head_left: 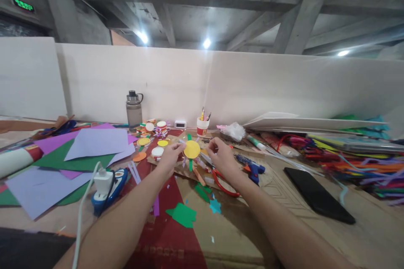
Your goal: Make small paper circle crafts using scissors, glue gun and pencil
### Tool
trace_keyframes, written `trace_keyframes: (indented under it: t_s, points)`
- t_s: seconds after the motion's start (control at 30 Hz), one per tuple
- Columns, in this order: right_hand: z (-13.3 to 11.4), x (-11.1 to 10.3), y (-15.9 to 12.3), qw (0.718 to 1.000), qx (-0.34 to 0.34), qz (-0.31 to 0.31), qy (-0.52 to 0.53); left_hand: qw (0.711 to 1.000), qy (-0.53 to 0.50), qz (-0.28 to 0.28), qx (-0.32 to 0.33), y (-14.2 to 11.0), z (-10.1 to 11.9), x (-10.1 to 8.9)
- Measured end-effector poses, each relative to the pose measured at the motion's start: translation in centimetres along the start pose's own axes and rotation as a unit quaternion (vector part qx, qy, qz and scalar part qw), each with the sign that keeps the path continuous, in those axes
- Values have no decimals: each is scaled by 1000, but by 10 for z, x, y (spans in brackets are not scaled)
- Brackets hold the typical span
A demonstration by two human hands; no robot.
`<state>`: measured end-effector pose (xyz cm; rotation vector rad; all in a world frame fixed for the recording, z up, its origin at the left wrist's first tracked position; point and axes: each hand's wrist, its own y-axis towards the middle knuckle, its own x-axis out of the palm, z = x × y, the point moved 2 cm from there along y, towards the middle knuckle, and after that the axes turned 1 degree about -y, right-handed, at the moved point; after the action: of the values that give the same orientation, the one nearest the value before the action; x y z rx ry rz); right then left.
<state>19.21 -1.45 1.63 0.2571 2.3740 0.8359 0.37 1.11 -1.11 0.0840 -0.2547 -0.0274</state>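
Note:
My left hand (170,156) is closed in a pinch at the left edge of a yellow paper circle (192,149) on a green strip stem (190,164). My right hand (221,154) hovers just right of the circle with fingers curled; what they pinch is too small to make out. Both hands work over a brown cardboard sheet (221,218). Red-handled scissors (222,183) lie under my right wrist. A blue glue gun (252,168) rests just right of that hand.
Purple and green paper sheets (78,151) spread at left, near a blue power strip with a white plug (105,185). A water bottle (134,109), a pencil cup (202,126), tape rolls (156,128), a black tablet (318,195) and coloured strips (353,159) surround the work area.

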Motion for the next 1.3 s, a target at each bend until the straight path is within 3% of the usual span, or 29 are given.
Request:
trace_keyframes:
  t_s: [0.13, 0.27, 0.37, 0.57, 0.8, 1.07, 1.3]
  points:
    - [2, 5, 1, 997, 63, -2, 54, 1000, -9, -1, -2, 0, -3, 0]
    - [4, 14, -2, 980, 136, -83, 119, 1000, -18, -5, -2, -2, -3, 1]
    - [6, 17, -4, 971, 168, -94, 142, 999, -32, -10, -10, -4, -3, 2]
    - [3, 18, -6, 986, 89, -73, 118, 998, -67, 4, -3, -1, -4, 3]
    - [-3, 17, -10, 1000, -9, -20, 7, 997, -72, 25, 18, -1, -1, 2]
    - [-9, 22, -15, 995, -77, -35, -51, 999, -24, 23, 43, -2, -3, 3]
    - [-11, 22, -16, 991, -94, -50, -78, 998, -1, 17, 53, -1, -5, 5]
